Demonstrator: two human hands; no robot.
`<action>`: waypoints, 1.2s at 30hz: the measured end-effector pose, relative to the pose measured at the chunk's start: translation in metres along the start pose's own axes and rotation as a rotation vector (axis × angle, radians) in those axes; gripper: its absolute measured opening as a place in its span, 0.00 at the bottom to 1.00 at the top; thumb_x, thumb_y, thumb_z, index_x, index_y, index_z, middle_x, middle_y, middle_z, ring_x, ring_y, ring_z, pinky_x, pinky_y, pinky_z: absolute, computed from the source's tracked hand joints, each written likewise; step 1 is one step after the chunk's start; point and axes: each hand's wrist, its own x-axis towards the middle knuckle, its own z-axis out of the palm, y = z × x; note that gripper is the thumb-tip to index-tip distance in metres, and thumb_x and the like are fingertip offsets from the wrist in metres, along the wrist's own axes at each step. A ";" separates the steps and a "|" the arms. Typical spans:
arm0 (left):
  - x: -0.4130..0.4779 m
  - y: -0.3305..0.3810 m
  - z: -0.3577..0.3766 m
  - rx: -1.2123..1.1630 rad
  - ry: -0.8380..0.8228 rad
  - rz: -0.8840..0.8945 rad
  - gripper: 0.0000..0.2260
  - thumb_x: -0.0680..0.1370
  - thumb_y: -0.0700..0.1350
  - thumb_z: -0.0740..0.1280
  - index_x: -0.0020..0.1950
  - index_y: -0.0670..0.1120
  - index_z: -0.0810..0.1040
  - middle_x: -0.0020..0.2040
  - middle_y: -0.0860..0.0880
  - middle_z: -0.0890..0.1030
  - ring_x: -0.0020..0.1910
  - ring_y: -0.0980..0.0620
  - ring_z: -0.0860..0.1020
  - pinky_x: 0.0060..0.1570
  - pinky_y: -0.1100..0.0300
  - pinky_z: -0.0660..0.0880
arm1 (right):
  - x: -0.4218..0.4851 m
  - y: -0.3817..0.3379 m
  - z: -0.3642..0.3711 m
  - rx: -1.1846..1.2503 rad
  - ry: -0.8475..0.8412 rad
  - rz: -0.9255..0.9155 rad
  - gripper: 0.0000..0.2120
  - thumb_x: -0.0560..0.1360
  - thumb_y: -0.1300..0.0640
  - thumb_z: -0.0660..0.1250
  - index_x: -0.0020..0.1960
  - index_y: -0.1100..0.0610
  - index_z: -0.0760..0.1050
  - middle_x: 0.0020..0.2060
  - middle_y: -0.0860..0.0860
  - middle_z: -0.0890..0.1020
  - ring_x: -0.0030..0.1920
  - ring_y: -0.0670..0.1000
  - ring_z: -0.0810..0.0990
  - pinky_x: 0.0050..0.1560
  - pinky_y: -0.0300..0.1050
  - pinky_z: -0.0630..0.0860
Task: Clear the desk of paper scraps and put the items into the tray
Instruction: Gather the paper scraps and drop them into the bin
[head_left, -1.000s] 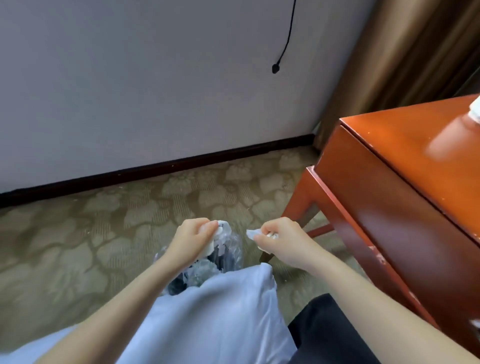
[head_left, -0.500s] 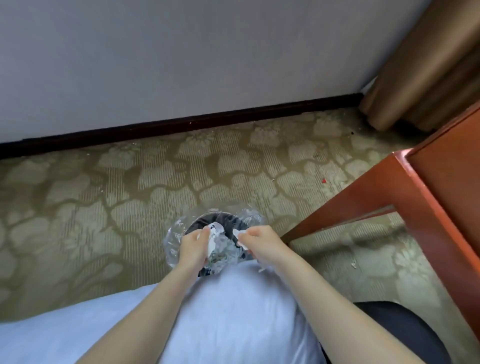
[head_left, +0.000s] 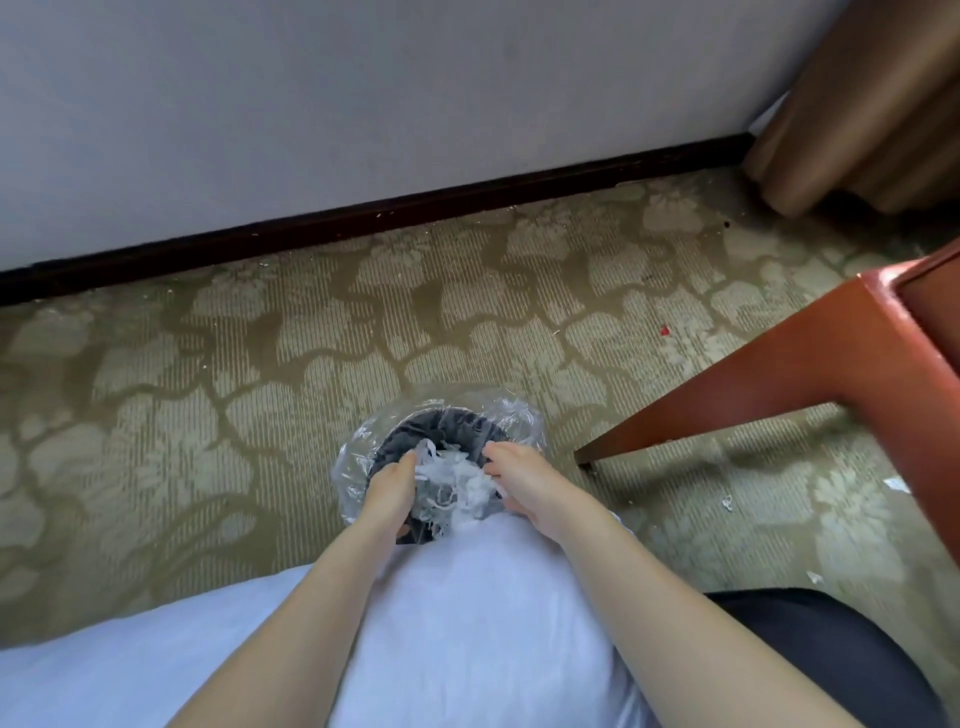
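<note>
Since half a second ago both hands have dropped lower into the mouth of the bin (head_left: 441, 415), and the paper scraps (head_left: 453, 479) now lie as a loose white heap inside its clear liner, between the two hands. The heap is ragged, with no plain long axis or pointing end. The right hand (head_left: 524, 483) has its fingers spread and slack on the heap's right side, while the left hand (head_left: 389, 488) lies against its left side, and I cannot tell whether it grips anything.
</note>
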 end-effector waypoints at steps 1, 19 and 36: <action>-0.001 0.000 0.000 0.017 -0.014 0.015 0.12 0.81 0.53 0.54 0.50 0.47 0.70 0.45 0.47 0.74 0.46 0.47 0.73 0.54 0.51 0.69 | -0.003 0.000 -0.001 -0.005 0.016 0.001 0.20 0.80 0.50 0.53 0.65 0.62 0.69 0.65 0.60 0.72 0.63 0.58 0.72 0.66 0.55 0.67; -0.175 0.098 -0.040 0.872 -0.285 0.791 0.13 0.80 0.54 0.56 0.59 0.50 0.74 0.55 0.52 0.77 0.53 0.54 0.77 0.56 0.57 0.72 | -0.204 -0.040 -0.087 -0.452 0.185 -0.526 0.08 0.78 0.54 0.58 0.49 0.49 0.76 0.43 0.49 0.81 0.45 0.51 0.81 0.46 0.47 0.79; -0.433 0.180 0.078 1.042 -0.408 1.582 0.12 0.79 0.55 0.59 0.58 0.52 0.75 0.58 0.54 0.76 0.56 0.57 0.75 0.56 0.61 0.73 | -0.451 0.039 -0.225 -0.528 0.901 -0.796 0.06 0.77 0.52 0.62 0.47 0.45 0.78 0.37 0.37 0.80 0.41 0.39 0.79 0.41 0.30 0.73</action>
